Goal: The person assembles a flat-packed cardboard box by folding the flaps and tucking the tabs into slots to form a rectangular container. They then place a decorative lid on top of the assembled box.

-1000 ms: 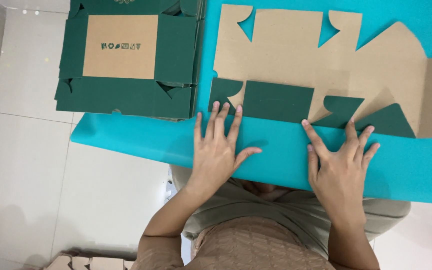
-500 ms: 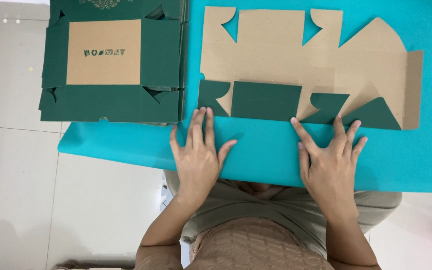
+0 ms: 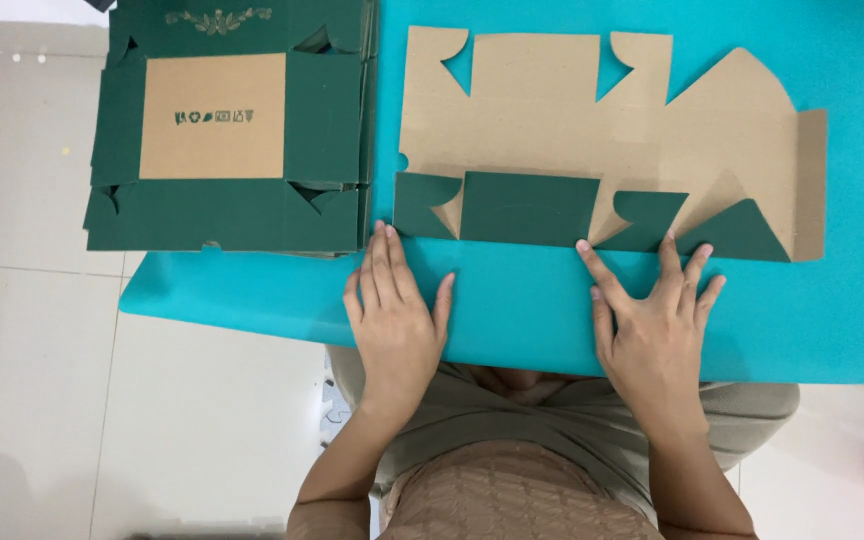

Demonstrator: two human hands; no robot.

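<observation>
Flat brown cardboard box blank [image 3: 602,140], its green flaps folded up along the near edge, lies on the teal table mat [image 3: 512,310], where it lay a second ago. Both hands have stayed spread and empty, palms down: left hand [image 3: 397,315] at seven o'clock of it, right hand [image 3: 652,325] at five, fingertips [image 3: 582,246] touching the fold. A stack of green flattened boxes [image 3: 232,130] sits at nine o'clock.

We see our left hand [image 3: 395,315] lying flat, palm down, on the teal mat [image 3: 512,310], fingers together, their tips just at the near edge of the flat cardboard box blank [image 3: 592,130]. Our right hand [image 3: 652,325] rests flat beside it, fingers spread, tips touching the blank's folded-over green flaps [image 3: 532,208]. Beyond and to the outside of the left hand sits a stack of green box blanks [image 3: 227,130], overhanging the mat onto white floor tiles [image 3: 42,400].
</observation>
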